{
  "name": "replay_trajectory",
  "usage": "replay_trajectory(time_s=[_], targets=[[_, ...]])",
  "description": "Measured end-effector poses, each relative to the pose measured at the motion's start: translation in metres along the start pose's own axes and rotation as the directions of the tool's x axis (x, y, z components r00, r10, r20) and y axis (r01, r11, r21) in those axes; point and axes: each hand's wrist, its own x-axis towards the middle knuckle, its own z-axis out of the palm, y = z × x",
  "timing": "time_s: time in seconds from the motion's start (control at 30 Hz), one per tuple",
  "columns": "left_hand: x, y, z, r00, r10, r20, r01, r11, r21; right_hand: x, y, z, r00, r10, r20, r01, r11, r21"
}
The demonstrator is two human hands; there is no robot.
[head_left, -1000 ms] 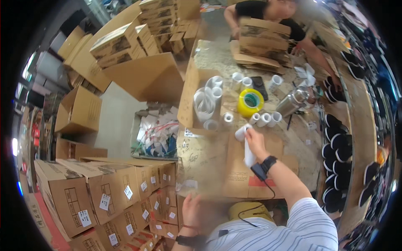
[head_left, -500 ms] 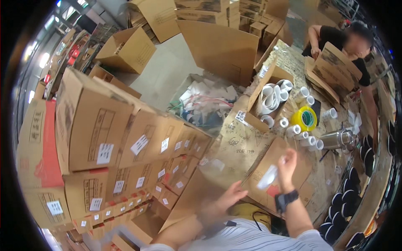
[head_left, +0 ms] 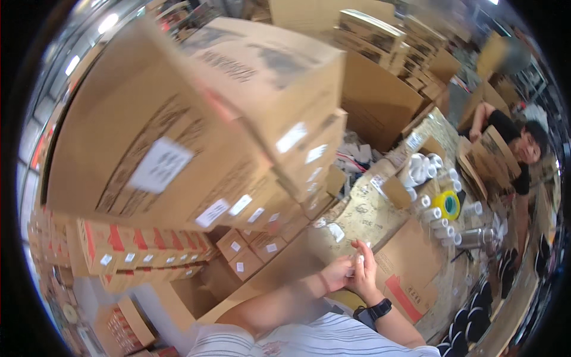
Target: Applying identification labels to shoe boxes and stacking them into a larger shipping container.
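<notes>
Warehouse packing area, cardboard everywhere: a tall stack of labelled cartons [head_left: 196, 131] fills the left and centre, blurred, with smaller red-and-brown boxes [head_left: 143, 250] lower left and more carton piles [head_left: 380, 35] at the far top. Worktable [head_left: 357, 214] runs from centre toward the far right, top scuffed and scribbled on. Both hands meet just over its near edge, close to the body. Left hand [head_left: 337, 272] and right hand [head_left: 364, 268] are touching each other, fingers curled narrow around a small white item [head_left: 358, 259]; it sits pinched between the fingertips of both, too small and blurred to name more exactly. Can't tell which hand carries most of the grip. Right wrist has a black watch [head_left: 378, 310]. Striped shirt [head_left: 285, 342] shows at the bottom edge. On the table just right of the hands lies a flat cardboard sheet with a red mark [head_left: 410, 279]. Farther right: a cluster of white rolls [head_left: 434, 211], a yellow tape roll with a green core [head_left: 447, 204], and a shiny metal cylinder [head_left: 476, 238] lying on its side. More white cups or rolls [head_left: 422, 169] are grouped farther back beside a small cardboard piece [head_left: 395, 191]. At the far right another person [head_left: 511, 143] in a dark top leans over flat cardboard pieces [head_left: 482, 163]. Dark round items [head_left: 470, 321] line the table's near right edge.
</notes>
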Motion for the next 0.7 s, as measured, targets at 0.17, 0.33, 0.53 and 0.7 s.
replay_trajectory(time_s=[0.17,0.33,0.53,0.7], targets=[[-0.016,-0.011,-0.016,0.997,0.011,-0.078,-0.011,1.000,0.000,-0.015,0.019,0.012,0.983,0.093,0.160,-0.120,0.978,0.169],[-0.041,-0.012,-0.050,0.985,0.175,-0.004,-0.172,0.972,0.162,-0.009,-0.006,0.036,0.939,0.322,0.120,-0.343,0.866,0.364],[-0.061,0.000,-0.045,0.915,0.240,-0.324,-0.112,0.923,0.368,-0.012,-0.032,0.065,0.924,0.361,0.125,-0.367,0.747,0.555],[-0.054,-0.005,-0.043,0.903,0.068,-0.424,0.096,0.930,0.354,-0.007,-0.041,0.057,0.961,0.227,0.161,-0.276,0.857,0.436]])
